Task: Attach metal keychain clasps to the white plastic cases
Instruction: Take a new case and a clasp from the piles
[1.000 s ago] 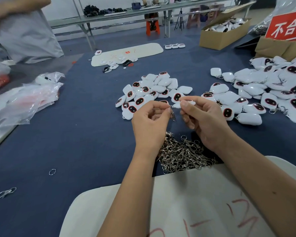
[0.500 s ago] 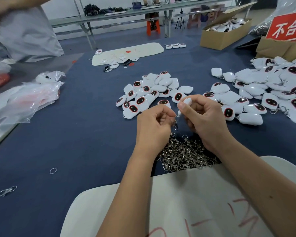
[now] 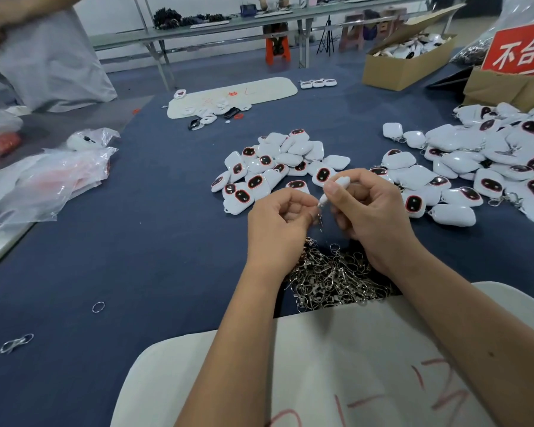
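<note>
My right hand [image 3: 371, 214] grips a white plastic case [image 3: 336, 187] edge-on, tilted with its lower corner toward my left hand. My left hand [image 3: 278, 221] pinches a metal keychain clasp [image 3: 320, 217] that hangs from that corner of the case. Both hands hover above a heap of metal clasps [image 3: 333, 278] on the blue table. A pile of white cases with dark red-rimmed windows [image 3: 275, 171] lies just beyond my hands. To the right spreads a bigger pile of white cases [image 3: 481, 167], several with clasps on them.
A white board [image 3: 336, 365] with red marks lies under my forearms. A loose ring [image 3: 98, 307] and a stray clasp [image 3: 16, 343] lie at the left front. Plastic bags [image 3: 43, 177] sit at the left edge. Cardboard boxes [image 3: 404, 61] stand at the back right, and another person [image 3: 43, 50] is far left.
My right hand has tipped the case from flat to a steep tilt. My left hand has dropped slightly and curled tighter at the case's lower corner, with the clasp now hanging there.
</note>
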`<state>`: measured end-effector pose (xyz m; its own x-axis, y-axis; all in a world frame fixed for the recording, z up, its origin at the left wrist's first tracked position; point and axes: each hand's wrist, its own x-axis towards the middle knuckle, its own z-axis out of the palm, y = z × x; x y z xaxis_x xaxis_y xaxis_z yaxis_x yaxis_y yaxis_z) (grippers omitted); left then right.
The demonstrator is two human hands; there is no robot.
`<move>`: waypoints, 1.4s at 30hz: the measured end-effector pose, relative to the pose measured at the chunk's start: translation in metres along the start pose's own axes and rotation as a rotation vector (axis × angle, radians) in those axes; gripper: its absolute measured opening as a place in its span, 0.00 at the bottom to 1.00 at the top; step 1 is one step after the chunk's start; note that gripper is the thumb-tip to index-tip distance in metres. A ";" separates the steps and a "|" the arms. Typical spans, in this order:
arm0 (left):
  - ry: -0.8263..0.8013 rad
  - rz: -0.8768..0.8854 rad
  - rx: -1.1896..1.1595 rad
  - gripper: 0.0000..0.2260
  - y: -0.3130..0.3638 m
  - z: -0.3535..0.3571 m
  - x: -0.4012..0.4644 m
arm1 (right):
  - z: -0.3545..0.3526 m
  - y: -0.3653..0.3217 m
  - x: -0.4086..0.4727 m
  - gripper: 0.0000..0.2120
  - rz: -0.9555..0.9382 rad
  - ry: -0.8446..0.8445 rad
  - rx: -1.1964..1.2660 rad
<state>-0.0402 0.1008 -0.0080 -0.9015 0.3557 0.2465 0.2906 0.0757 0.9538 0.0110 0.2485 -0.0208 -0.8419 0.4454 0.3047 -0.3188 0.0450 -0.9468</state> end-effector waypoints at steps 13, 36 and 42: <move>0.143 -0.244 -0.521 0.05 0.008 0.007 -0.002 | 0.004 -0.007 -0.002 0.15 -0.004 -0.054 0.167; 0.029 -0.026 0.052 0.13 0.007 -0.002 -0.002 | 0.002 0.003 0.000 0.10 0.015 0.067 -0.020; 0.139 -0.176 -0.330 0.06 0.009 0.006 -0.003 | 0.005 -0.003 -0.001 0.05 -0.052 0.033 0.043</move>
<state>-0.0326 0.1058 -0.0011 -0.9698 0.2323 0.0739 0.0300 -0.1870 0.9819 0.0113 0.2437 -0.0176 -0.8091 0.4726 0.3491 -0.3807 0.0310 -0.9242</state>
